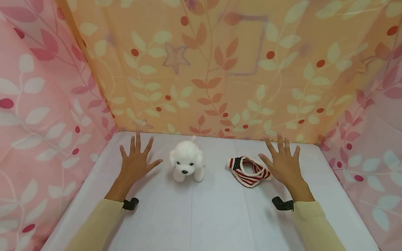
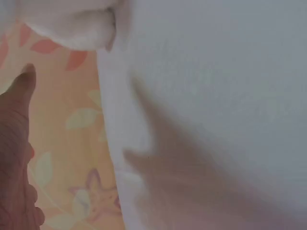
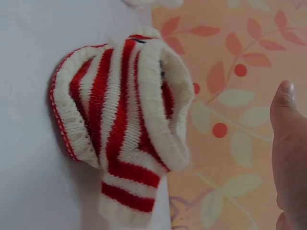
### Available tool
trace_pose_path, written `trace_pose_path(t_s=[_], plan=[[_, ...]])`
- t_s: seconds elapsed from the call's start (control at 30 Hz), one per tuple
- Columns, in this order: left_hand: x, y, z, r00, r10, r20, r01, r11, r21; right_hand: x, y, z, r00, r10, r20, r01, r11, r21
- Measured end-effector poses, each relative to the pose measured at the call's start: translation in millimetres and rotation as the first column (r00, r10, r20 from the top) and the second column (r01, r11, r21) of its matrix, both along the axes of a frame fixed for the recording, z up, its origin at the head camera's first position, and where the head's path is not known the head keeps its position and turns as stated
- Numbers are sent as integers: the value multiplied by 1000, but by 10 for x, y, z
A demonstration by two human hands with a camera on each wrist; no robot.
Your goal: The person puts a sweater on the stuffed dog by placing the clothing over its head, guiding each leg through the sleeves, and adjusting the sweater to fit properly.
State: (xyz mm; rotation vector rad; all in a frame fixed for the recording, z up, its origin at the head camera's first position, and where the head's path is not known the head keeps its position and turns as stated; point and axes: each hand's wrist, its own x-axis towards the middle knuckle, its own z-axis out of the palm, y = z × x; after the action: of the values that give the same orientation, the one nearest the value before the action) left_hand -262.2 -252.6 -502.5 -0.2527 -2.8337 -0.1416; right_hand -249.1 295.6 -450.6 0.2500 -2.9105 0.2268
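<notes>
A white plush dog (image 1: 186, 160) stands on the table between the two hands, facing the head camera. To its right lies a small knitted pet sweater (image 1: 247, 171) with red and white stripes and a dark starred patch; the right wrist view shows its ribbed neck and a short sleeve (image 3: 129, 191). My left hand (image 1: 133, 165) is held with fingers spread, left of the dog and apart from it. Beside the sweater's right edge is my right hand (image 1: 284, 165), fingers also spread, holding nothing. In the left wrist view, part of the dog (image 2: 81, 28) shows at the top.
A white cloth covers the table (image 1: 217, 225). Behind it hangs an orange leaf-patterned curtain (image 1: 206, 66), with pink patterned curtains (image 1: 31, 134) along both sides. A black strap mount (image 1: 130, 203) sits at each wrist.
</notes>
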Motion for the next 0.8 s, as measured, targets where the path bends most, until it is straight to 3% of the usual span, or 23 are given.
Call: trace_pose_path(t_s=[0.2, 0.4, 0.53, 0.6, 0.67, 0.8], plan=[[313, 56, 23, 999, -49, 9, 49, 999, 13, 179, 61, 94, 1000, 29, -4, -30, 999, -17], [633, 208, 43, 995, -85, 52, 73, 979, 189, 353, 78, 101, 995, 94, 30, -91, 991, -101], [769, 350, 6, 983, -117, 142, 74, 958, 277, 439, 93, 102, 988, 121, 97, -100, 976, -195], [819, 424, -4, 966, -170, 194, 110, 951, 288, 457, 98, 97, 985, 127, 117, -99, 971, -219], [855, 503, -27, 941, -262, 216, 190, 933, 306, 464, 105, 89, 985, 131, 114, -103, 969, -227], [890, 679, -88, 874, -460, 155, 386, 853, 350, 452, 122, 61, 986, 135, 93, -110, 967, -231]])
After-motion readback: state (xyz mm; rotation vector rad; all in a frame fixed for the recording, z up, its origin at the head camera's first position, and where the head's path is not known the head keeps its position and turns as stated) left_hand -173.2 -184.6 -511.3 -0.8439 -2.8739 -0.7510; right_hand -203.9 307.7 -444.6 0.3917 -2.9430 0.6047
